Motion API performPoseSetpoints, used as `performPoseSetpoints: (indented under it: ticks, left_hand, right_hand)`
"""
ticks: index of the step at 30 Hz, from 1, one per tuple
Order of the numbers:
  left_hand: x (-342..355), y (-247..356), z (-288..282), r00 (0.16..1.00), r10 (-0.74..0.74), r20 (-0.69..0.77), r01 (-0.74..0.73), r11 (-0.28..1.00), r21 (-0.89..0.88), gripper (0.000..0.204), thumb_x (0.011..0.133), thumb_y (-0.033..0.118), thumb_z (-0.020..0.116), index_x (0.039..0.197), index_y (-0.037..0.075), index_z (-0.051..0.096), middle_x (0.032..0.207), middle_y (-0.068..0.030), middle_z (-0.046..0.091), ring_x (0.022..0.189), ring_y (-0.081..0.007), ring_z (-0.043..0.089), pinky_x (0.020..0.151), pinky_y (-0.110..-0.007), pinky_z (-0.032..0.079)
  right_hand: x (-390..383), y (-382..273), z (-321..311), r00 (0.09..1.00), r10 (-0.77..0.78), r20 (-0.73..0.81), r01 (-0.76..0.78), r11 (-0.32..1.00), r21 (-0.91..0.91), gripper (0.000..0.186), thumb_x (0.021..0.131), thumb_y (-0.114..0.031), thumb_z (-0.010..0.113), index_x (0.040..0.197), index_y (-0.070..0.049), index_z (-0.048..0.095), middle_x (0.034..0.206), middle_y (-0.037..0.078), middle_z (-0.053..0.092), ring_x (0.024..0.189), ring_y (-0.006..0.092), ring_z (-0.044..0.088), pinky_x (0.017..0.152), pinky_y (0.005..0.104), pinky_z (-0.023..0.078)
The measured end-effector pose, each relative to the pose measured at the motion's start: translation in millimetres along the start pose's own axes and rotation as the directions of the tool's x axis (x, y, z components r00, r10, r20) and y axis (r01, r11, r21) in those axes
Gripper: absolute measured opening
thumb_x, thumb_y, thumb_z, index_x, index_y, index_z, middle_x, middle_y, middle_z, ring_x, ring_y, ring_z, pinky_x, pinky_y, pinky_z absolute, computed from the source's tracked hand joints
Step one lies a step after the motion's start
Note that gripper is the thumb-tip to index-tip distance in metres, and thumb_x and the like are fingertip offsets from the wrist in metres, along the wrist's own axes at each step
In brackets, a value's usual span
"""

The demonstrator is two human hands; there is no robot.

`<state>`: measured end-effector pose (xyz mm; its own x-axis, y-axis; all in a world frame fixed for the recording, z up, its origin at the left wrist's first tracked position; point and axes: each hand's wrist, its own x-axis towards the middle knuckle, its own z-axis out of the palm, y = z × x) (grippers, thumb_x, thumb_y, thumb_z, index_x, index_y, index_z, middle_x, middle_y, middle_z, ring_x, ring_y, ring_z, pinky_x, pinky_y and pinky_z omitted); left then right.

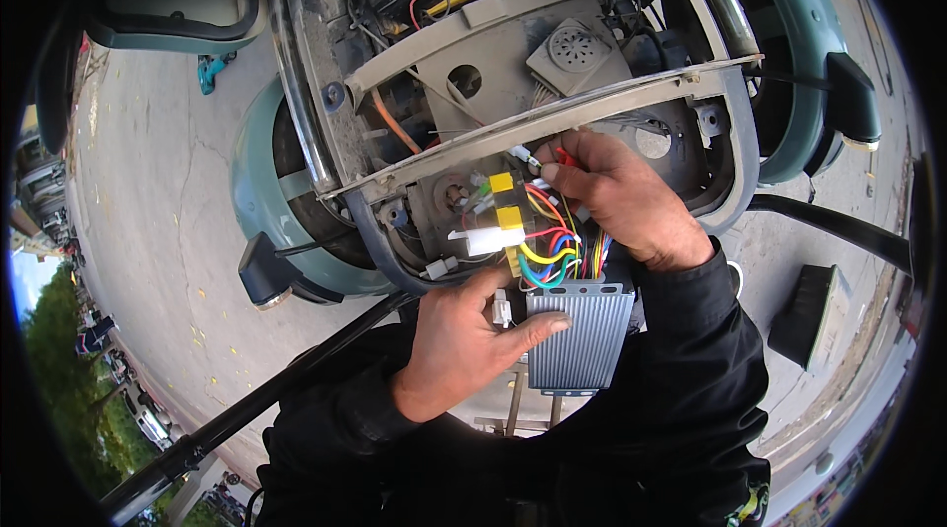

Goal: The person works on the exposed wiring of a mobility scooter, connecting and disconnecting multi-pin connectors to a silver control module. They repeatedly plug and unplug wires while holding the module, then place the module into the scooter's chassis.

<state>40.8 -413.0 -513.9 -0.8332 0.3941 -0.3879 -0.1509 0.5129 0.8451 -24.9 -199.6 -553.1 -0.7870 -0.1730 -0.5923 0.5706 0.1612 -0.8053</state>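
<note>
My left hand [459, 339] grips a silver finned controller box [580, 344] by its left side. Its thumb lies over the ribbed face, and the other fingers are partly hidden. Thick coloured wires [552, 256] come out of the box's upper end, with yellow-and-white plugs [493, 239] among them. Over these wires, my right hand [621, 201] is closed in a pinch on a thin wire with a small white connector [524, 155]. Something red shows by the fingertips. A second white connector [502, 308] hangs beside my left hand.
Ahead is the vehicle's open frame [562, 112] with a crossbar, a round grille [575, 48] and cables. Green fenders [258, 191] flank it. A black bin-like box [804, 320] sits on the pavement at right; a teal tool [212, 71] lies at far left.
</note>
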Motion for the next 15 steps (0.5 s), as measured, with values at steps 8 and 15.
performPoseSetpoints:
  ticks: [8,15]
  left_hand:
    - [0.2,-1.9,-0.4,0.999,-0.028,0.019,0.029,0.999,-0.033,0.049,0.083,0.031,0.091,0.113,-0.002,0.071,0.087,-0.0076,0.076,0.071,-0.0112,0.068,0.061,-0.028,0.054]
    - [0.4,-4.3,2.0,1.0,-0.002,0.008,0.003,0.999,-0.047,0.047,0.083,0.025,0.092,0.115,-0.002,0.069,0.084,-0.0026,0.073,0.067,-0.001,0.056,0.056,-0.022,0.045]
  right_hand:
    - [1.6,-3.7,1.4,1.0,0.004,-0.02,-0.004,1.0,0.017,0.026,0.099,-0.017,0.063,0.114,0.004,0.067,0.09,0.007,0.068,0.08,0.014,0.06,0.076,0.0309,0.05]
    - [1.3,-6.6,3.2,0.999,0.028,-0.028,-0.026,0.997,0.069,0.02,0.099,-0.012,0.063,0.112,0.002,0.069,0.087,0.003,0.067,0.075,0.0092,0.057,0.071,0.0272,0.049]
